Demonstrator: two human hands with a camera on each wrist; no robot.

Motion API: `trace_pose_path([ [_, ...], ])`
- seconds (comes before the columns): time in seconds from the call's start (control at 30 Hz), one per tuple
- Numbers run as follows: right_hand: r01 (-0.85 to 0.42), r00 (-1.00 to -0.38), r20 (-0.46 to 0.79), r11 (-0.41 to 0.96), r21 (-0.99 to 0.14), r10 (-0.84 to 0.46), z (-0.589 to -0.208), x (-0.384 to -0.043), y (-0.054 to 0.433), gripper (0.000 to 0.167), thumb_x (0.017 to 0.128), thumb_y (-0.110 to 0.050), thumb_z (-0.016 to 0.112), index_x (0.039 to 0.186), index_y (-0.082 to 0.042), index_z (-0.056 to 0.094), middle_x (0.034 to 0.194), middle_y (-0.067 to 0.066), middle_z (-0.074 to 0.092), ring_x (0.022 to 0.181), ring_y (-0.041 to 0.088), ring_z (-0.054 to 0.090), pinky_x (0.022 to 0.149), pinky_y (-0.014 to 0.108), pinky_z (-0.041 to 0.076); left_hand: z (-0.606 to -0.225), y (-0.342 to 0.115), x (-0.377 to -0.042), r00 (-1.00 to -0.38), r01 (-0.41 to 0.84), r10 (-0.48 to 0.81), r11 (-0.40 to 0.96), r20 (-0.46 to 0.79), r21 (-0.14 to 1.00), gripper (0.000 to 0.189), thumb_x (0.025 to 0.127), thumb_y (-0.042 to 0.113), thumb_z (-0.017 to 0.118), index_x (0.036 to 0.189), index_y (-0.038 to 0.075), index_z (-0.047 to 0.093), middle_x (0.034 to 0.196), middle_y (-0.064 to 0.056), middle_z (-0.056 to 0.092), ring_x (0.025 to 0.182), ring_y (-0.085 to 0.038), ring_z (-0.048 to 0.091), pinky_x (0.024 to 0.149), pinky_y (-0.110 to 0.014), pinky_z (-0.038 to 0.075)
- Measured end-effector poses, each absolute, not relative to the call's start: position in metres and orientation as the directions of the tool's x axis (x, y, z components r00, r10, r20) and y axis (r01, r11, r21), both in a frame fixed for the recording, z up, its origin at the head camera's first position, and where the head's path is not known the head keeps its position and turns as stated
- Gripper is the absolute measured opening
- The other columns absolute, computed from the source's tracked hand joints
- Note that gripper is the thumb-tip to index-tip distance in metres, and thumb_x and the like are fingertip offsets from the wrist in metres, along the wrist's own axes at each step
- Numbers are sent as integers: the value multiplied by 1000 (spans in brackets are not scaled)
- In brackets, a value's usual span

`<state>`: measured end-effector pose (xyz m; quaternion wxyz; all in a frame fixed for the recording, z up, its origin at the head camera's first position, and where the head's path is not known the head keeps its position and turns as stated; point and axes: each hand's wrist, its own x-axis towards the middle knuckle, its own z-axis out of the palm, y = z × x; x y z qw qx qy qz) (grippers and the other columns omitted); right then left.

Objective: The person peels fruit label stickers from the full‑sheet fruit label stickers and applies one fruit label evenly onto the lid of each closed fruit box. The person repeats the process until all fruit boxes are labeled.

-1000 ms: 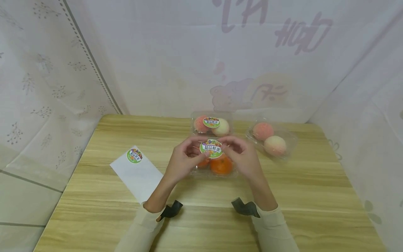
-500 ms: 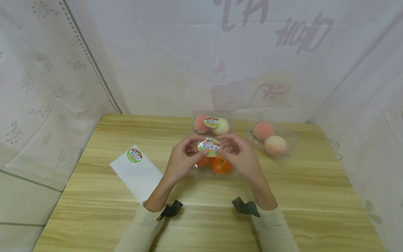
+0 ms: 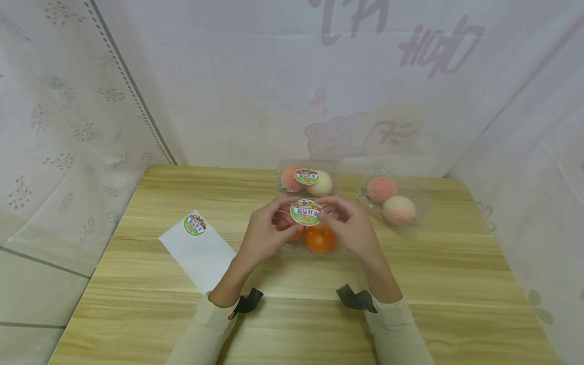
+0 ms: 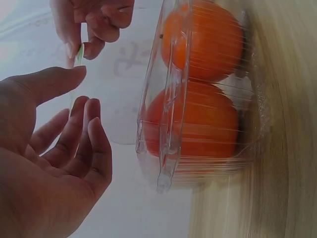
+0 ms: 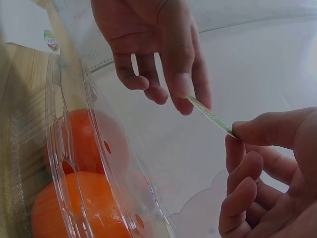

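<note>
A round fruit sticker with green, purple and white print is held up in the head view above a clear plastic box of oranges. My right hand pinches its right edge between thumb and index finger. On the other side my left hand has its thumb and index finger at the sticker's left edge, with a gap between the two tips. Edge-on, the sticker spans both hands in the right wrist view. The closed box stands below, and its lid shows no label in the wrist views.
Behind stands a clear box of peaches with a similar sticker on its lid. Another peach box, without a visible sticker, is at the back right. A white sheet bearing one sticker lies on the left of the wooden table.
The sticker dipped and tilted half a second ago and now faces up more fully. My left thumb has slid off its face toward the lower left edge. The boxes and sheet have stayed put.
</note>
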<state>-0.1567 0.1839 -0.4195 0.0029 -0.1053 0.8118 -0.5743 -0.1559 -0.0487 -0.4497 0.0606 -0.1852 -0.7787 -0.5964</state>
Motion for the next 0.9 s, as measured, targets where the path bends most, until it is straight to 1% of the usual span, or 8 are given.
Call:
trace_pose_path([
  [0.13, -147, -982, 98, 337, -930, -159, -422, -157, 185, 26, 102, -11, 77, 128, -7, 78, 104, 13, 75, 83, 24, 65, 68, 25, 51, -451, -48, -156, -918, 382, 215, 257, 333, 888, 54, 87, -2, 93, 136, 6, 72, 112, -9, 77, 86, -20, 75, 81, -37, 65],
  [0.33, -136, -985, 87, 360, -923, -150, -424, -158, 186, 25, 102, -11, 77, 127, -8, 79, 104, 12, 75, 83, 25, 64, 69, 26, 50, -450, -50, -157, -913, 396, 220, 275, 344, 876, 55, 84, 1, 96, 134, 7, 74, 110, -7, 74, 85, -18, 73, 79, -38, 65],
  [0.43, -143, -984, 91, 369, -918, -154, -424, -159, 186, 25, 101, -10, 77, 126, -7, 80, 103, 12, 75, 80, 24, 62, 66, 25, 48, -450, -52, -157, -915, 390, 223, 284, 335, 876, 54, 83, 2, 97, 133, 7, 75, 109, -6, 72, 86, -18, 73, 80, -39, 65],
  [0.57, -146, -983, 90, 379, -914, -161, -424, -159, 186, 26, 100, -12, 79, 125, -6, 80, 101, 12, 75, 77, 22, 61, 65, 25, 47, -450, -54, -158, -916, 388, 229, 298, 329, 872, 54, 82, 4, 98, 131, 7, 76, 107, -6, 71, 87, -20, 72, 80, -40, 65],
  [0.73, -161, -982, 102, 411, -898, -160, -426, -161, 184, 25, 100, -14, 81, 123, -6, 80, 98, 10, 75, 77, 23, 63, 65, 25, 49, -452, -55, -160, -915, 389, 239, 312, 324, 867, 52, 82, 3, 98, 129, 5, 77, 106, -6, 71, 87, -23, 70, 81, -41, 64],
  [0.9, -177, -981, 120, 442, -879, -155, -431, -164, 182, 23, 98, -11, 82, 120, -5, 80, 95, 9, 75, 75, 24, 63, 64, 25, 50, -456, -54, -162, -918, 378, 251, 332, 306, 864, 52, 82, 3, 98, 129, 6, 77, 106, -5, 70, 87, -22, 68, 79, -43, 64],
])
